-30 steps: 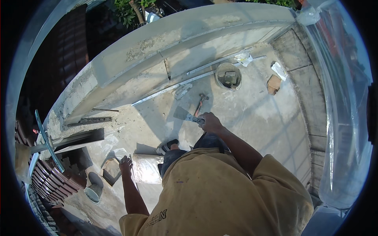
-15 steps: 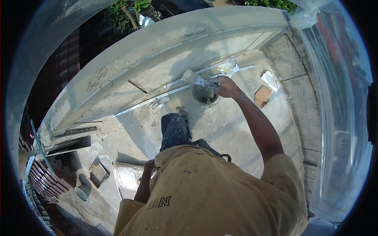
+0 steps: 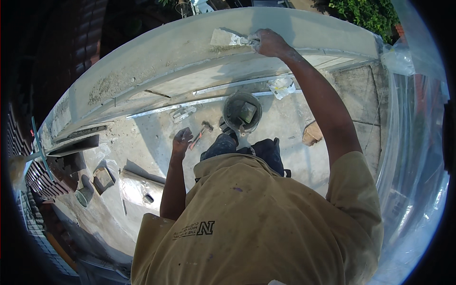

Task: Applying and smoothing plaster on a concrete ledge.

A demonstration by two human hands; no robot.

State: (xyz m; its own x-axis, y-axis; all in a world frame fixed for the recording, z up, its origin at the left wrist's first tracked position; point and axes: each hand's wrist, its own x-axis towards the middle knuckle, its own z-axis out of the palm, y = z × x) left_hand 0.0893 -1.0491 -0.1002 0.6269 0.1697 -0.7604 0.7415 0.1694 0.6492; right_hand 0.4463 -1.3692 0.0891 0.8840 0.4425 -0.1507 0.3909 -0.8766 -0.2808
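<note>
One wall [image 3: 152, 59], one scraper [image 3: 228, 38], two hands [image 3: 270, 42]

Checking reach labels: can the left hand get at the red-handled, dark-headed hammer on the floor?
Likely yes, by stooping: the bare left hand appears near the hammer but above its level, and nothing visible lies between them.

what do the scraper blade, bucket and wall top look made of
Scraper blade: probably metal, thin and flat, dulled by pale residue. Bucket: perhaps plastic, dull grey and grimy inside. Wall top: seemingly cement or concrete, matte grey with rough patches.
</note>
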